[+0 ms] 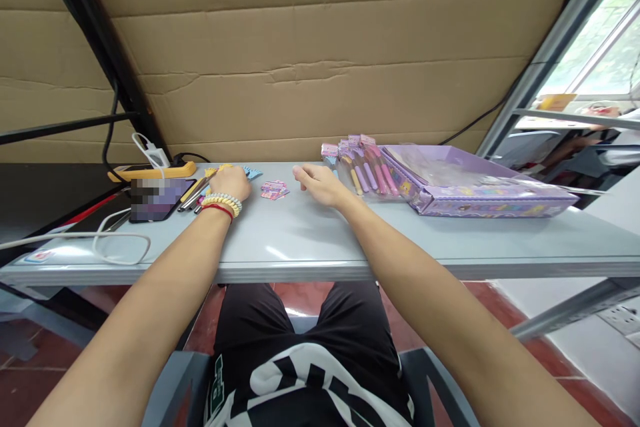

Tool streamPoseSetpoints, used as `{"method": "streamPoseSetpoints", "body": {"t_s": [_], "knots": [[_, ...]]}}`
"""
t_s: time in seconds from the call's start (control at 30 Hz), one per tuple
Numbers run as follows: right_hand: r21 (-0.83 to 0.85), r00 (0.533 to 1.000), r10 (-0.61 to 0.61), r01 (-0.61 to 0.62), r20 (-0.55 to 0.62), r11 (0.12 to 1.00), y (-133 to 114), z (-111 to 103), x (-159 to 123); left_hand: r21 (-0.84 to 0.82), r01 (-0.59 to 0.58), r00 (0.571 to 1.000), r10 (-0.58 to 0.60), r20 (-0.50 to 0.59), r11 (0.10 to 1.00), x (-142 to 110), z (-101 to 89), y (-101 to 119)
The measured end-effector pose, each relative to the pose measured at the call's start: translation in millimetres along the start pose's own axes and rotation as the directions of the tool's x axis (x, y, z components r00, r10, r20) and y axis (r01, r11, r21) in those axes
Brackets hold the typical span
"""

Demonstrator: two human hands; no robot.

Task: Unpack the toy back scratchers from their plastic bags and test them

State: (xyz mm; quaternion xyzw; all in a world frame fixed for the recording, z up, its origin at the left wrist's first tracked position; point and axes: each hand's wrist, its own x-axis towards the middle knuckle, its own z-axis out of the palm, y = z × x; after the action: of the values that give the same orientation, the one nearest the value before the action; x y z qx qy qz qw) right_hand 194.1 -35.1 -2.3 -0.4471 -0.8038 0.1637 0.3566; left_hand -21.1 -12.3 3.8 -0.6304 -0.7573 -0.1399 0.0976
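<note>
My left hand (231, 182) rests at the left over a pile of slim yellow and dark sticks (195, 192), its fingers mostly hidden behind the back of the hand. A light-blue flat piece (253, 173) shows just past its knuckles. To its right lies a small pile of pink-and-purple printed cards (274, 189). Near the cards, my right hand (320, 185) is loosely curled with the thumb extended, and nothing shows in it. Just beyond it are several clear-wrapped items (367, 170) with pink, purple and yellow handles and printed tops.
A purple printed box (480, 203) holding clear plastic stands at the right. Left of my left hand lie a phone (159, 200), a white cable (120, 235) and a yellow power strip (150, 171). Cardboard (320, 73) backs the grey table (295, 240); metal frame posts stand on both sides.
</note>
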Motion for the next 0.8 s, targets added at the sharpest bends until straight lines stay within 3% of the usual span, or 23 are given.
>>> {"method": "streamPoseSetpoints", "body": {"t_s": [0.1,0.2,0.33,0.47,0.6,0.67,0.8], "knots": [[-0.011,0.999,-0.004,0.004,-0.043,1.000,2.6,-0.8,1.2,0.012,-0.072,0.997,0.072,-0.023,0.997,-4.8,-3.9,8.0],[-0.016,0.997,-0.012,0.011,-0.079,1.000,5.4,-2.3,2.5,-0.119,-0.269,0.963,0.265,-0.044,0.956,-8.8,-1.7,18.3],[-0.017,0.994,-0.018,0.017,-0.105,1.000,9.5,-5.2,3.5,-0.237,-0.492,0.870,0.483,-0.097,0.838,-15.0,4.9,32.5],[-0.109,0.983,-0.006,-0.014,-0.181,0.994,14.3,-7.3,2.8,-0.147,-0.633,0.774,0.615,-0.151,0.760,-19.9,0.5,50.2],[-0.189,0.987,-0.003,-0.028,-0.161,0.982,17.7,-6.6,-0.5,-0.020,-0.722,0.692,0.721,-0.029,0.692,-16.7,-9.7,69.2],[-0.231,0.991,-0.007,-0.025,-0.134,0.973,17.1,-7.1,-2.6,-0.019,-0.722,0.692,0.722,0.002,0.692,-13.6,-10.7,74.0],[-0.367,0.996,0.024,-0.054,-0.086,0.929,14.3,-16.2,-1.7,-0.152,-0.620,0.783,0.619,-0.060,0.770,-7.8,-1.8,67.6]]}}
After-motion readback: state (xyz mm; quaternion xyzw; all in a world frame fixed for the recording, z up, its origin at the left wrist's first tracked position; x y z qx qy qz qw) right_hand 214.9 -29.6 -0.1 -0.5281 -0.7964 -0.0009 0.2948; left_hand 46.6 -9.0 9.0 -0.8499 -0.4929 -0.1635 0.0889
